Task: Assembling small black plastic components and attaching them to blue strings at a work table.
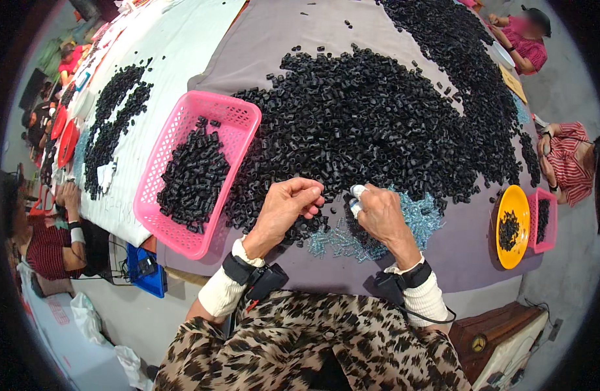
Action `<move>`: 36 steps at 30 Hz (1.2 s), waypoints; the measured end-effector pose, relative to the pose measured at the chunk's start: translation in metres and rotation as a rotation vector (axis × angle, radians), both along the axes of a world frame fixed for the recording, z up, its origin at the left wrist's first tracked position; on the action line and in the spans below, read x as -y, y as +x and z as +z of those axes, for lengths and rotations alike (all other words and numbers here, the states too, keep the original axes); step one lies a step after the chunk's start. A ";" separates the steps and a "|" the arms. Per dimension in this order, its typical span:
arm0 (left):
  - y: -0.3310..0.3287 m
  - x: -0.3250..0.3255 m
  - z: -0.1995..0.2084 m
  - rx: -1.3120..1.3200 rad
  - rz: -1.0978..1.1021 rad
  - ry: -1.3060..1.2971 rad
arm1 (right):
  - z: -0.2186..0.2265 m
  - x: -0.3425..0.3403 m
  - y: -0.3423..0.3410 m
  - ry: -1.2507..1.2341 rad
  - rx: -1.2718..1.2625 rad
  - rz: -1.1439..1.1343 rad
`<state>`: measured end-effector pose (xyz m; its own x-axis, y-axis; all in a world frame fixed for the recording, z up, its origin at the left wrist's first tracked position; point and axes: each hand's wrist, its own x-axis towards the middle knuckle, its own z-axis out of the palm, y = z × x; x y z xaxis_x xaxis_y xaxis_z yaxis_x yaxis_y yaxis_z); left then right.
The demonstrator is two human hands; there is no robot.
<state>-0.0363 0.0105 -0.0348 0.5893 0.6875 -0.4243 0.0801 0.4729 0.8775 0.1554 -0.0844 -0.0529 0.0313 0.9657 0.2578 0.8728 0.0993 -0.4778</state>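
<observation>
small black pieces (352, 117) seem to be picked or fitted singly; a fine fingertip grip seems called for next. by the left hand (284, 212), thumb and index are pressed together; whether anything is pinched cannot be told. the right hand (381, 215) is curled, its hold hidden. the black pieces are heaped on the far side, with clear pieces (427, 221) strewn by the right hand, possibly in the way. a pink basket (231, 116) is placed left, a yellow plate (512, 253) right.
</observation>
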 end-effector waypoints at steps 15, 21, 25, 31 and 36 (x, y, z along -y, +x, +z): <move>0.010 0.005 -0.008 0.011 -0.065 0.056 | -0.009 -0.015 -0.004 -0.047 0.131 0.008; 0.017 0.008 -0.012 0.041 -0.066 0.034 | -0.003 -0.005 0.009 -0.035 -0.016 -0.026; 0.024 0.016 -0.013 0.076 -0.049 -0.010 | 0.004 0.001 0.009 -0.179 -0.493 -0.064; 0.032 0.014 0.002 0.205 0.024 -0.009 | 0.028 -0.004 0.008 -0.145 -0.752 -0.051; 0.018 -0.005 0.011 0.260 0.152 0.024 | 0.018 -0.001 0.019 -0.031 -0.370 -0.046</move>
<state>-0.0181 0.0152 -0.0241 0.5658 0.7841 -0.2551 -0.2185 0.4409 0.8706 0.1741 -0.0836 -0.0346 0.1601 0.9684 0.1914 0.6437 0.0446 -0.7640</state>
